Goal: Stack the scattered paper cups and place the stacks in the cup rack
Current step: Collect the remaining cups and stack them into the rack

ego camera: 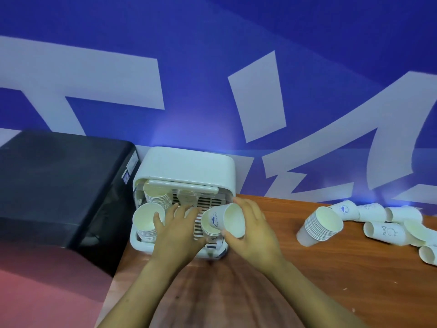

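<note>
A: Where's the stack going in?

B: The right hand (250, 230) has its fingers curled round a short cup stack (223, 221), tilted with its mouth toward the camera, right over the front of the cup rack (186, 169). It isn't seated yet; my guess is it's about to drop in.

A: And the other hand?

B: The left hand (176, 229) lies over the rack's slotted floor with fingers spread and relaxed, its thumb touching the rim of the front-left stack (147, 221) already standing in the rack. It grips nothing.

A: How much is done?

B: Two stacks stand in the rack's left side, the front-left one and another (157, 197) behind it under the raised lid. Well to the rack's right, a leaning stack (319, 227) lies on the wooden table (331, 280), and beyond it loose cups (383, 230) lie scattered on their sides. So roughly halfway, I'd say.

A: Room to work?

B: A black machine (59, 185) sits tight against the rack's left, and the blue wall (212, 55) is behind. Bare table runs between the rack and the leaning stack.
</note>
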Demonstrator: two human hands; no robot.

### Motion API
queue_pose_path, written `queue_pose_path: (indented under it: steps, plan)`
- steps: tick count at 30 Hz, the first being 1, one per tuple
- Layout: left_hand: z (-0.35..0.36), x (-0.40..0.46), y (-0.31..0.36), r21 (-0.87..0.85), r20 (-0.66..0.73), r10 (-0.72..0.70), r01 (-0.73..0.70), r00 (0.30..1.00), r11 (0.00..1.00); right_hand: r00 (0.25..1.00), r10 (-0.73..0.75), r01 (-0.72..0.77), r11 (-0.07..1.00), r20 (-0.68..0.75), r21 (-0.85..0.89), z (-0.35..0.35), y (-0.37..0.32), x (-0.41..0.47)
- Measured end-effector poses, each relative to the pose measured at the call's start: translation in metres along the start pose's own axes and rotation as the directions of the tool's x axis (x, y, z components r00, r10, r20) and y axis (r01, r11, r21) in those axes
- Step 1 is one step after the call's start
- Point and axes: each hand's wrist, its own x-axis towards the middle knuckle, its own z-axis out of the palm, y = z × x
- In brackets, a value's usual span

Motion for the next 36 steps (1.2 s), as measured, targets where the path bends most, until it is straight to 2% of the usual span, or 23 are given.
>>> queue_pose_path:
  steps: [3,6,9,12,15,19,23,27,31,36]
  plan:
    - [-0.005,-0.004,-0.003,-0.027,-0.003,-0.007,0.007,1.0,1.0,0.997,-0.033,0.044,0.986,0.072,-0.158,0.013,-0.004,0.002]
    - [-0.007,-0.005,-0.005,-0.034,0.005,-0.007,0.008,1.0,0.999,0.996,-0.019,0.038,0.976,0.092,-0.214,0.025,-0.002,0.006]
    - [-0.007,-0.004,-0.007,-0.045,0.027,-0.018,0.02,0.999,0.999,0.985,0.062,-0.026,0.976,0.164,-0.215,0.037,0.001,0.012]
    - [-0.007,-0.004,-0.008,-0.047,0.04,-0.02,0.022,0.999,0.999,0.936,0.184,-0.121,0.969,0.3,-0.216,0.047,0.004,0.015]
    - [-0.007,-0.003,-0.007,-0.049,0.042,-0.014,0.016,0.999,0.999,0.898,0.234,-0.154,0.961,0.372,-0.231,0.051,0.007,0.015]
    - [-0.008,-0.005,-0.003,-0.046,0.041,-0.005,0.007,0.999,0.999,0.914,0.198,-0.11,0.961,0.355,-0.253,0.035,0.008,0.013]
    - [-0.001,-0.018,0.018,-0.044,0.022,0.102,-0.101,0.995,0.994,0.913,0.203,-0.095,0.95,0.355,-0.298,0.004,0.013,-0.001]
    - [0.007,-0.021,0.041,-0.117,0.044,0.199,-0.193,0.979,0.974,0.889,0.264,-0.141,0.934,0.373,-0.327,-0.028,0.029,-0.027]
    - [0.013,-0.032,0.064,-0.208,0.145,0.219,-0.187,0.965,0.96,0.893,0.312,-0.218,0.931,0.325,-0.294,-0.058,0.049,-0.051]
    - [0.028,-0.044,0.096,-0.222,0.173,0.272,-0.231,0.947,0.947,0.888,0.357,-0.301,0.928,0.291,-0.22,-0.087,0.079,-0.069]
